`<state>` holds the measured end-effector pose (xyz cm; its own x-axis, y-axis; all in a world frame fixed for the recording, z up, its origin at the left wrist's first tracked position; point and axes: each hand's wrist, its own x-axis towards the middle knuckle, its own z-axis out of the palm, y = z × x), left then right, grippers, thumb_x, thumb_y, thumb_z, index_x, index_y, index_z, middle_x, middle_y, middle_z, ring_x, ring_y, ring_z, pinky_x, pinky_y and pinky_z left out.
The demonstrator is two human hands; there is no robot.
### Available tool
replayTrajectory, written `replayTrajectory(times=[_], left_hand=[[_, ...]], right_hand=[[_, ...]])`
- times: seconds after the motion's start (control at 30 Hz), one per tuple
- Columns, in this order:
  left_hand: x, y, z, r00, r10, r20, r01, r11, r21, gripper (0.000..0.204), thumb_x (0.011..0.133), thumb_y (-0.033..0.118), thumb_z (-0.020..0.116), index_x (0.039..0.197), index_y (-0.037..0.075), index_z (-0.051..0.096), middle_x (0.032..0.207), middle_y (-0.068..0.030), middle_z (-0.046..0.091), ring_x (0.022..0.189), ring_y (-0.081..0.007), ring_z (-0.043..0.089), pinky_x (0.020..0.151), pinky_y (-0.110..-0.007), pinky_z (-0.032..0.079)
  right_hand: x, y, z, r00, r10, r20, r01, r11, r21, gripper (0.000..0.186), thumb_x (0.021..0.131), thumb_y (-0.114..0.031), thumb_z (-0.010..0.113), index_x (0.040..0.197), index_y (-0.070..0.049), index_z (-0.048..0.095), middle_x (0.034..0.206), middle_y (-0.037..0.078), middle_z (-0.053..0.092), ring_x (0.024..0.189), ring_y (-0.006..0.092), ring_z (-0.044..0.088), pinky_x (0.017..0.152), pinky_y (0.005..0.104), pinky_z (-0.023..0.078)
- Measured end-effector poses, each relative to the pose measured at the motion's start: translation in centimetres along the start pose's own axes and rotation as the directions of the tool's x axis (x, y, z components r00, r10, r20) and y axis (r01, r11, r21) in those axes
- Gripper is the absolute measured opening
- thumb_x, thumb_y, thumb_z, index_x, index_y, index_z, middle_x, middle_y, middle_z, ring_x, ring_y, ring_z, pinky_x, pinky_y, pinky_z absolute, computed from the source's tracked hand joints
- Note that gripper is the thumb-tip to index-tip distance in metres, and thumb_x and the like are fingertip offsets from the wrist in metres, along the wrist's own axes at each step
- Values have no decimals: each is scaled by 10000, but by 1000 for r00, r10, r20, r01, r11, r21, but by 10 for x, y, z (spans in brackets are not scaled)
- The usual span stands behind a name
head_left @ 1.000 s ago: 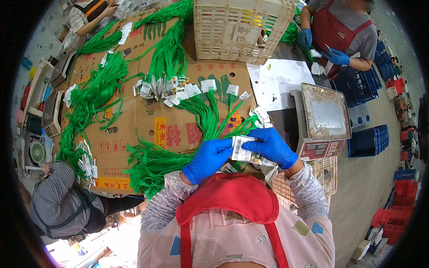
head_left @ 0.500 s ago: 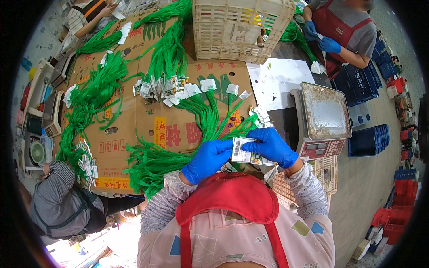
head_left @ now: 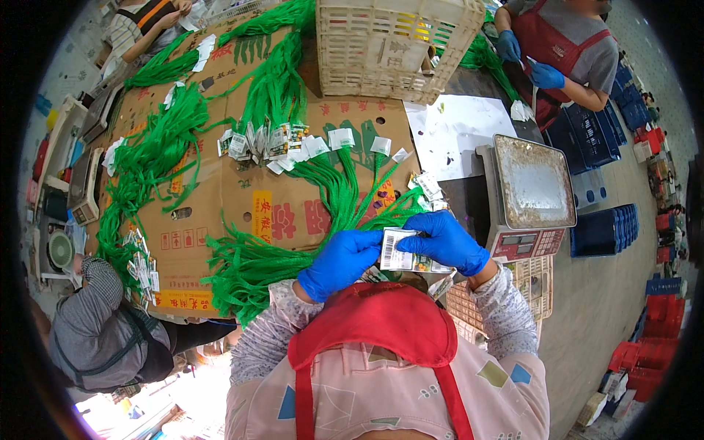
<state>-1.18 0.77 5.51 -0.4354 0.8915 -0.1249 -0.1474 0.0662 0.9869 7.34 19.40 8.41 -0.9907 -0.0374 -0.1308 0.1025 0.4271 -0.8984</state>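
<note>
Both my hands wear blue gloves and are closed on the labels [head_left: 396,249], a small stack of white printed tags with barcodes held in front of my chest. My left hand [head_left: 339,264] pinches their left edge, and my right hand [head_left: 449,242] grips them from the right with its thumb across the top. Just beyond my hands, green mesh net bags [head_left: 260,264] fan out over flattened cardboard [head_left: 293,209]. White tags [head_left: 341,139] are attached at the bags' far ends.
A scale [head_left: 532,183] with a metal pan stands to the right, near a white sheet [head_left: 455,139]. A cream plastic crate [head_left: 389,51] sits at the far side. More green net bags [head_left: 158,147] lie leftward. Co-workers are at upper right, upper left and lower left.
The labels have tilted slightly between my hands, which stay almost in place. At upper right, a co-worker's gloved hands have shifted. The person at lower left has moved an arm and head.
</note>
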Motion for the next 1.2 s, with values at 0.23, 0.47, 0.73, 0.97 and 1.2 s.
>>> replayTrajectory(times=[0.23,0.47,0.73,0.97,1.2], left_hand=[[0,-3,-1,1000,-6,2,6,1000,30,273,811,59,484,1066,-5,559,896,-108,630,791,-108,569,699,-254,451],[-1,-6,-1,1000,3,13,-4,1000,26,287,807,56,489,1080,-10,548,898,-104,630,782,-100,565,685,-247,453],[-2,-2,-3,999,-34,15,35,998,-44,272,812,76,501,1065,-11,556,848,-77,624,719,-80,532,645,-243,441],[-1,-8,4,992,13,-123,-2,996,89,199,821,157,552,893,-23,599,704,-88,597,632,-76,492,581,-247,425],[-5,-20,4,974,46,-224,-22,994,106,185,811,150,566,843,-30,595,709,-141,603,634,-157,573,564,-292,441]], right_hand=[[0,0,1,999,36,-25,-35,999,31,199,734,-152,671,826,10,603,661,54,557,612,78,475,540,239,407],[0,5,1,998,54,-11,-54,998,24,287,736,-225,666,898,6,612,747,153,615,633,156,584,582,275,453],[1,2,1,997,76,-15,-75,997,18,251,734,-209,668,847,6,606,677,101,577,590,122,507,544,266,417],[2,-8,2,994,105,-5,-105,985,-134,302,715,-249,676,893,-15,604,726,148,594,618,194,568,592,287,441],[-10,2,-5,997,68,30,-67,997,-28,287,675,-161,719,890,-10,607,772,79,619,697,86,534,656,254,447]])
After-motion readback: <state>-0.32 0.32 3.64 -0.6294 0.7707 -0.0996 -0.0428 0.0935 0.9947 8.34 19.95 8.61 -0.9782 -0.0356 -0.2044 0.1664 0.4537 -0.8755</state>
